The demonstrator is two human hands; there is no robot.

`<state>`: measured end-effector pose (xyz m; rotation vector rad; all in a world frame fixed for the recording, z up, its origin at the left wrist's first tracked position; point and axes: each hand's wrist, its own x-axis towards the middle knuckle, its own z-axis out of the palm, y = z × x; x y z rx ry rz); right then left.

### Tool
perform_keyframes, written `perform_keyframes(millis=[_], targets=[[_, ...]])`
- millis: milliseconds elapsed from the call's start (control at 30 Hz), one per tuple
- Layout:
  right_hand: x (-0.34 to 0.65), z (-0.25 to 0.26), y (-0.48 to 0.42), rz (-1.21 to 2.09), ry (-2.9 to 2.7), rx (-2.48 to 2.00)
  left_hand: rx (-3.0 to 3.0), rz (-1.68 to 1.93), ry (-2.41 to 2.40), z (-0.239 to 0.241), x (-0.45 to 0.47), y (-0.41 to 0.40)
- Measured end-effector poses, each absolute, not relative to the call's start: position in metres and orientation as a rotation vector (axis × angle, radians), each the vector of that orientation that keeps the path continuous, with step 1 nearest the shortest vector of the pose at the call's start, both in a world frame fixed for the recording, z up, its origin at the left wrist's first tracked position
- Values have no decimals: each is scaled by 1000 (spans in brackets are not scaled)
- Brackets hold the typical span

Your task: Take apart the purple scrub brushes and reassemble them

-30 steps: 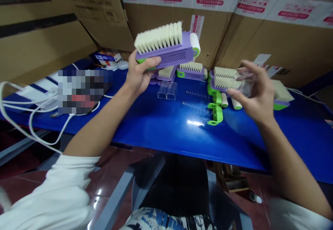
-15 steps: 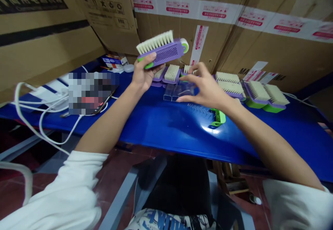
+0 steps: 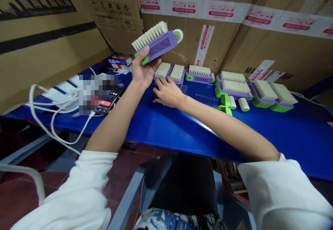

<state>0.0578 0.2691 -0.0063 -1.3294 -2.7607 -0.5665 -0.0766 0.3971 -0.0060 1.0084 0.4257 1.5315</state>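
The left hand [image 3: 142, 71] is clamped on a purple brush [image 3: 155, 42], held raised with bristles up. The right hand [image 3: 166, 93] rests flat, fingers spread, on the blue surface [image 3: 166, 126] below that brush, reaching among the parts there. The step in hand appears to be assembly; the next move likely calls for gripping a small part. Whatever lies under the right palm is hidden.
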Motion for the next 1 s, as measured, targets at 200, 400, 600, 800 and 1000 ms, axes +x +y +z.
perform_keyframes(millis=[200,400,600,800,1000], targets=[[79,-4,250,-570,-2641,-1346,1081,1509,401,-13,-74,399],[187,14,213,-274,-1868,-1200,1206,1428,409,-17,-54,380],[249,-11,186,224,-1761,-1048,1345,1172,368,-21,-7,305],[241,-14,170,33,-1610,-1159,1669,1279,403,-36,5,291],[223,-24,165,-283,-1600,-1208,1791,1396,555,-43,3,288]])
